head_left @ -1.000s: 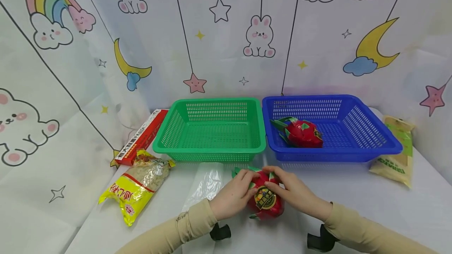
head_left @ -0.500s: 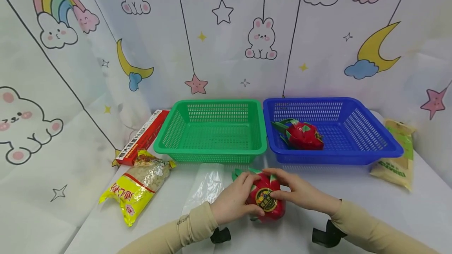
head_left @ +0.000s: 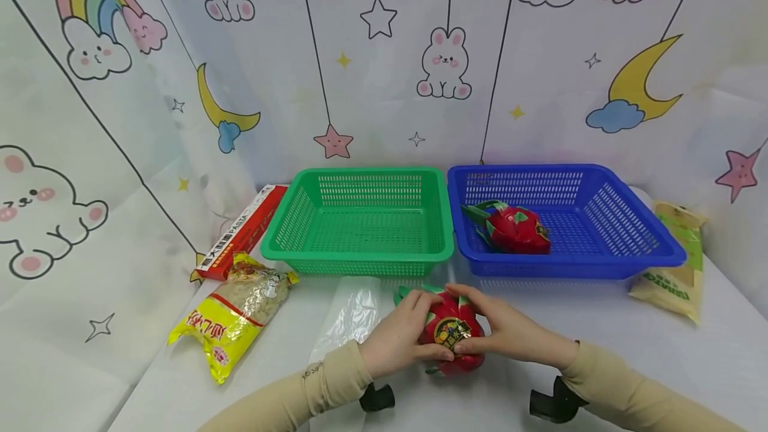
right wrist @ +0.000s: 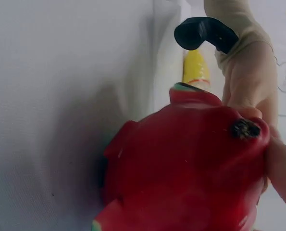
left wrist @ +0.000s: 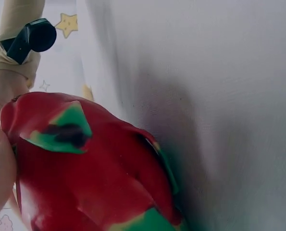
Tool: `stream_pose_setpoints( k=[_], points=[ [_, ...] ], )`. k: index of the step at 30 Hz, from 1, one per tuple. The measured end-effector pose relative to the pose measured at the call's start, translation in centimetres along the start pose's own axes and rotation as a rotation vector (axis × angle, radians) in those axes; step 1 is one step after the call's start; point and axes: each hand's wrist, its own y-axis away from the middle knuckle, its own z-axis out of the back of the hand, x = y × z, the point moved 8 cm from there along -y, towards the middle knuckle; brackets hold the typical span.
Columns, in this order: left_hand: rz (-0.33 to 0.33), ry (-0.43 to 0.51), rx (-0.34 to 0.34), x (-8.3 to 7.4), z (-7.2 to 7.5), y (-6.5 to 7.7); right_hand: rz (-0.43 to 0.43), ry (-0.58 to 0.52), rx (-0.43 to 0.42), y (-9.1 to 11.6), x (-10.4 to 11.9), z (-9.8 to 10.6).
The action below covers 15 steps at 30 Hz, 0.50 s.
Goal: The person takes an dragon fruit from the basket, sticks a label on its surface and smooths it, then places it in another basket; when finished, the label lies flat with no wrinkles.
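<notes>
A red dragon fruit [head_left: 465,364] with green-tipped scales lies on the white table in front of the baskets. A round dark label with gold print [head_left: 450,329] faces up on it. My left hand [head_left: 397,337] grips the fruit's left side, and my right hand [head_left: 513,329] holds it from the right. Both thumbs rest along the label's lower edge, their tips close together. In the left wrist view, smooth red skin of the dragon fruit [left wrist: 99,178] fills the lower left. The right wrist view shows the dragon fruit's [right wrist: 181,168] dark stem end near the fingers.
Behind stand a green basket [head_left: 360,265] and a blue basket [head_left: 576,269], the latter with another dragon fruit [head_left: 517,231]. A clear plastic bag [head_left: 354,309], a yellow food bag [head_left: 234,325] and a red pasta box [head_left: 243,232] lie left. A beige packet [head_left: 675,279] lies right.
Both thumbs have slid down over the label to its lower edge, the left one first and then the right. The fruit has stayed nearly in place, and the baskets have not moved.
</notes>
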Motion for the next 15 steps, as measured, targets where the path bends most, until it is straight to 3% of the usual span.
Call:
stream_pose_setpoints(
  k=[5,15],
  points=[
    [-0.016,-0.007,-0.011,-0.12,0.09,0.05,-0.003,-0.094,0.048,0.12,-0.23,-0.02],
    [0.027,0.119,0.056,0.51,0.14,-0.13,0.0,-0.231,0.094,0.18,-0.5,-0.04]
  ],
)
